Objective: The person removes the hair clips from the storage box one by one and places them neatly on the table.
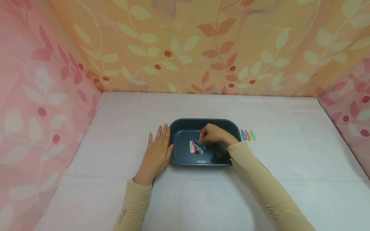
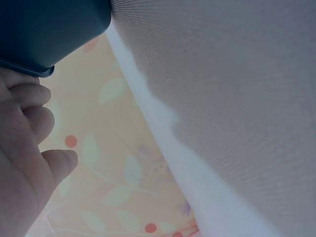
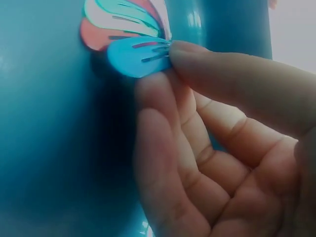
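Note:
A dark blue rectangular tray point(image 1: 180, 160) stands on the table, with several colourful hair clips point(image 1: 198, 149) bunched near its middle. Between thumb and fingertips my right hand point(image 1: 213, 134) pinches a blue hair clip point(image 3: 140, 57) over that bunch; white, green and red clips point(image 3: 123, 22) lie right behind it in the right wrist view. My left hand point(image 1: 156, 155) rests against the tray's left side, its fingers straight and holding nothing. In the left wrist view the fingers point(image 2: 37, 96) touch the tray's rim point(image 2: 47, 71).
Right of the tray, a blue clip point(image 1: 243, 135), an orange clip point(image 1: 248, 135) and a green clip point(image 1: 253, 135) lie in a row on the white tablecloth point(image 1: 115, 134). Behind the table hangs a patterned yellow curtain point(image 1: 179, 29), with pink cloth point(image 1: 29, 112) at the sides.

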### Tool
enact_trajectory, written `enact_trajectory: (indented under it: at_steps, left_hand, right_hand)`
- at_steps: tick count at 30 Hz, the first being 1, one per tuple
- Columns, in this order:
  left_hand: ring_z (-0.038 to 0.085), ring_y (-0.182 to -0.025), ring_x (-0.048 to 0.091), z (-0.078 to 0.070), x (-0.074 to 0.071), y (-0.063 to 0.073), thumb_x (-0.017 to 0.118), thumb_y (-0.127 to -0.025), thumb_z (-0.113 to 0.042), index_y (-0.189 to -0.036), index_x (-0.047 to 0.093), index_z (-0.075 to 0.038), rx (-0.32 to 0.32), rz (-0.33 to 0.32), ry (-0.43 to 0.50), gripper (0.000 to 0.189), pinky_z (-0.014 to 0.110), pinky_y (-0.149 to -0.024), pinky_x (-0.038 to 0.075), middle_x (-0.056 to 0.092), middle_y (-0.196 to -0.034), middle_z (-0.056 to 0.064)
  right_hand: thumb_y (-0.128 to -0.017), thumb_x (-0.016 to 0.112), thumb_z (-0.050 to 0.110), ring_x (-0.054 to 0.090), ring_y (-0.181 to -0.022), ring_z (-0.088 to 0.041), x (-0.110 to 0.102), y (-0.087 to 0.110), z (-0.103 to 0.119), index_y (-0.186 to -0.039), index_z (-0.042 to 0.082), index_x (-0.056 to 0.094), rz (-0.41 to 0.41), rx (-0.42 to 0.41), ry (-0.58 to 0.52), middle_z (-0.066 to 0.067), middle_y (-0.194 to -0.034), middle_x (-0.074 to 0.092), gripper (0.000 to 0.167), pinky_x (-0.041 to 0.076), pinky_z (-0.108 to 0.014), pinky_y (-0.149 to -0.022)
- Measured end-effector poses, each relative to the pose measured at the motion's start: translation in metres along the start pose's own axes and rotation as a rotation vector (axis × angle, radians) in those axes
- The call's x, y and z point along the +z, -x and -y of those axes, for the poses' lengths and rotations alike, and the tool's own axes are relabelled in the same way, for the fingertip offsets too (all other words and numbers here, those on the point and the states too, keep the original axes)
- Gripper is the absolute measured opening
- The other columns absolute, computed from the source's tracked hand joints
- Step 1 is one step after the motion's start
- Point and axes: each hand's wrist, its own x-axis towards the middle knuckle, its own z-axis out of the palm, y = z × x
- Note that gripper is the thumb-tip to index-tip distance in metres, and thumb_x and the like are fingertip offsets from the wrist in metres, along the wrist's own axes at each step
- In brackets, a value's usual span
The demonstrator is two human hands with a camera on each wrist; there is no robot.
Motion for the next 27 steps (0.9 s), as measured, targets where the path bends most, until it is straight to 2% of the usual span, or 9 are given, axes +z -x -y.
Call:
enact_trajectory:
  at_steps: [6, 13, 19, 27]
  left_hand:
    - [0.027, -0.143, 0.009, 0.001, -0.001, -0.001, 0.043, -0.099, -0.026, -0.148, 0.022, 0.003, -0.007, 0.004, 0.004, 0.060, 0.054, -0.111, 0.004, 0.015, -0.155, 0.013]
    - [0.027, -0.143, 0.010, 0.001, -0.001, -0.002, 0.043, -0.099, -0.026, -0.148, 0.022, 0.003, -0.007, -0.005, 0.006, 0.060, 0.054, -0.112, 0.004, 0.015, -0.155, 0.013]
    - [0.026, -0.143, 0.009, 0.000, 0.001, -0.001, 0.045, -0.098, -0.025, -0.148, 0.021, 0.002, -0.015, 0.013, -0.005, 0.062, 0.055, -0.111, 0.006, 0.015, -0.155, 0.012]
    - [0.029, -0.143, 0.012, -0.002, 0.000, 0.002, 0.048, -0.097, -0.024, -0.147, 0.025, 0.004, 0.007, -0.025, 0.012, 0.061, 0.057, -0.110, 0.009, 0.019, -0.154, 0.015]
  right_hand:
    - [-0.077, 0.068, -0.002, 0.060, -0.063, -0.014, -0.005, 0.000, 0.001, -0.081, -0.003, 0.070, -0.013, -0.049, -0.032, -0.005, -0.070, 0.066, 0.004, 0.054, -0.030, -0.062]
    - [-0.080, 0.067, -0.001, 0.060, -0.062, -0.014, -0.010, 0.001, 0.002, -0.083, -0.005, 0.070, -0.031, -0.068, -0.096, -0.007, -0.070, 0.067, 0.006, 0.055, -0.032, -0.066]
    - [-0.082, 0.065, 0.001, 0.062, -0.065, -0.015, -0.014, 0.014, 0.001, -0.087, -0.006, 0.069, -0.035, -0.105, -0.157, -0.007, -0.072, 0.068, 0.009, 0.054, -0.031, -0.068]
    - [-0.084, 0.063, 0.004, 0.060, -0.067, -0.020, -0.021, 0.030, -0.009, -0.087, -0.005, 0.069, -0.075, -0.129, -0.234, -0.007, -0.075, 0.067, 0.012, 0.053, -0.033, -0.068]
